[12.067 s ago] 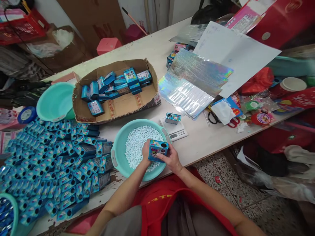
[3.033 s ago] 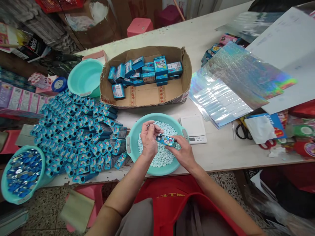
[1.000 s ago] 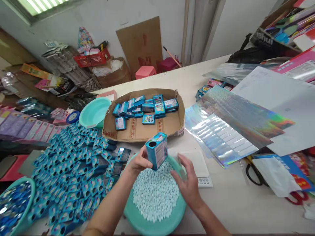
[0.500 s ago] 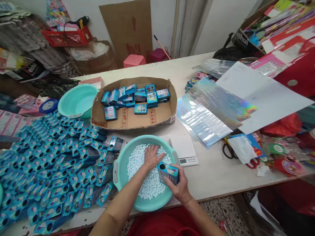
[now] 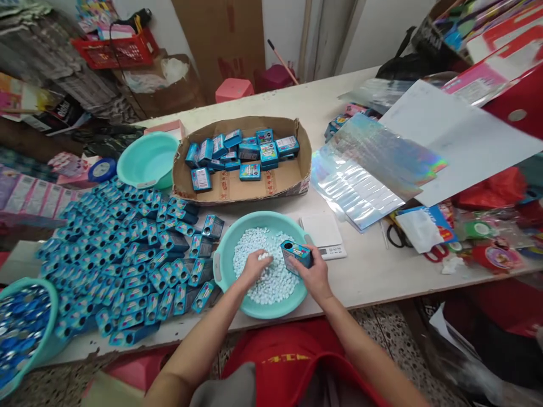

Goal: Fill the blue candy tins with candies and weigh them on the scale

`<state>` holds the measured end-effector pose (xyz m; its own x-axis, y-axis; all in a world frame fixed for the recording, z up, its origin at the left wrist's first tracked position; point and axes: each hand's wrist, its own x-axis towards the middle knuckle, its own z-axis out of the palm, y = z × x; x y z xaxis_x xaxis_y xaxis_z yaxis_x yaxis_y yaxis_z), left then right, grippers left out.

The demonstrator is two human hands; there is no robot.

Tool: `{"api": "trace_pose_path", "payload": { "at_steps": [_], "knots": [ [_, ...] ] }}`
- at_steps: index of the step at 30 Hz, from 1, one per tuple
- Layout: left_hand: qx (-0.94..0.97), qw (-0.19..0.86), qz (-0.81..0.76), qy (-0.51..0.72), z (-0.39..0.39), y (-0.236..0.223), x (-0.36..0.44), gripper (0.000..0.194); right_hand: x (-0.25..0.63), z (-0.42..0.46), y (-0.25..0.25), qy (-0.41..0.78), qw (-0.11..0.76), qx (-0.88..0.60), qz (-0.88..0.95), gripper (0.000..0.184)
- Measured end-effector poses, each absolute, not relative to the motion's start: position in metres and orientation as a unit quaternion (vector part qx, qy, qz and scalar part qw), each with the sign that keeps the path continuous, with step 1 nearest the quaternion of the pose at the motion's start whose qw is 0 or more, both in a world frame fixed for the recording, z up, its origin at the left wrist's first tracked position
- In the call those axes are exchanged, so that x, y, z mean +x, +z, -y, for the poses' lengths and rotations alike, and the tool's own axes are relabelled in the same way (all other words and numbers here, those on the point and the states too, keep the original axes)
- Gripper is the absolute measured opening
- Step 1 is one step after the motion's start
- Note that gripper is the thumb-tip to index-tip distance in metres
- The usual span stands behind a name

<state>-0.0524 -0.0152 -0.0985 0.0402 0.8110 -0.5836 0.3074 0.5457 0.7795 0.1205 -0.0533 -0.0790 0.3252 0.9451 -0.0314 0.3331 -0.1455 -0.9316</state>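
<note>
A turquoise basin (image 5: 224,226) full of small white pellets (image 5: 275,285), perhaps candies, stands at the table's front edge. Over the pellets, my left hand (image 5: 255,267) is closed around a small handful of them, some showing at the fingertips. My right hand (image 5: 316,274) grips a blue box (image 5: 296,257) with a round hole in its top, tilted above the basin's right side. Many similar open-holed boxes (image 5: 131,254) crowd the table to the left. A white kitchen scale (image 5: 324,232) lies just right of the basin.
Behind the basin is a cardboard tray (image 5: 246,195) with several blue boxes. A second turquoise basin (image 5: 148,158) stands at back left, and one with blue and silver lids (image 5: 25,322) at front left. Shiny sheets (image 5: 369,192) and scissors (image 5: 399,234) lie to the right.
My left hand has lifted from lying spread on the pellets and closed around some. The right hand still holds the box near the basin's right side. The whole view has shifted.
</note>
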Motion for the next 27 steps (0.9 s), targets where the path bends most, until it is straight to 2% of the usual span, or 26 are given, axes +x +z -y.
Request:
{"api": "trace_pose_path", "payload": {
  "at_steps": [4, 7, 10, 14, 27],
  "knots": [
    [0.257, 0.668, -0.565, 0.411, 0.005, -0.062, -0.048, 0.03, 0.109, 0.056, -0.074, 0.328, 0.416, -0.623, 0.576, 0.03],
    [0.226, 0.661, -0.49, 0.521, 0.002, -0.04, -0.041, 0.026, 0.096, 0.058, -0.073, 0.312, 0.41, -0.604, 0.608, 0.027],
    [0.193, 0.633, -0.476, 0.579, -0.001, -0.032, -0.034, 0.024, 0.087, 0.057, -0.069, 0.313, 0.407, -0.597, 0.617, 0.026],
    [0.17, 0.603, -0.489, 0.607, -0.006, -0.03, -0.031, 0.023, 0.085, 0.055, -0.059, 0.332, 0.405, -0.591, 0.615, 0.027],
    [0.209, 0.601, -0.485, 0.6, -0.012, -0.016, -0.026, 0.033, 0.091, 0.049, -0.043, 0.373, 0.394, -0.588, 0.6, 0.028]
  ]
}}
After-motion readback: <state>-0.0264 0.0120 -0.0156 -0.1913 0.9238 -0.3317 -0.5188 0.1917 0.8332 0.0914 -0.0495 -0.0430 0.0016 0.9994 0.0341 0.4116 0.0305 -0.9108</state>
